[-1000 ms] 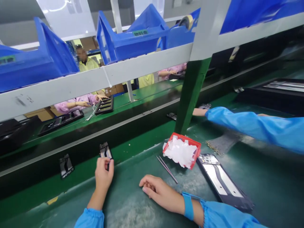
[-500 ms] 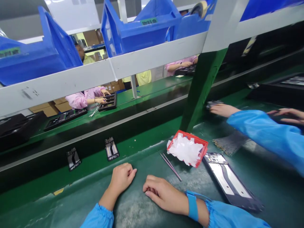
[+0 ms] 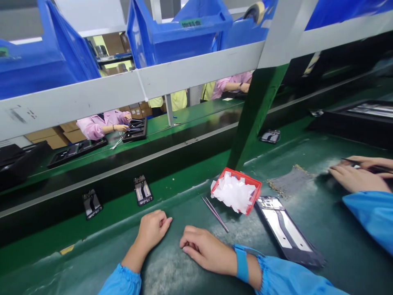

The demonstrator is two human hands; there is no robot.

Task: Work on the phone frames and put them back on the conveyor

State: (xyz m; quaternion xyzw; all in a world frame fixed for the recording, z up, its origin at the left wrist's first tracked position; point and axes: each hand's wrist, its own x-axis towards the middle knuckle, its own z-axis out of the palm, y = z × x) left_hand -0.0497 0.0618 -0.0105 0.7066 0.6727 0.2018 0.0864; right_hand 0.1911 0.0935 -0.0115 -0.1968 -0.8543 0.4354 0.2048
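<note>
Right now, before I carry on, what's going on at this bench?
The person's left hand and right hand lie loosely curled on the green worktop, with nothing visible in either grip. Tweezers lie beyond the right hand, beside a red bin of white pieces. An opened phone-like device lies right of the bin. At far right, a co-worker's hands handle something dark, too unclear to name.

Bench (image 3: 172,272) w/ soft glare, shadows upper R, edges stretched.
</note>
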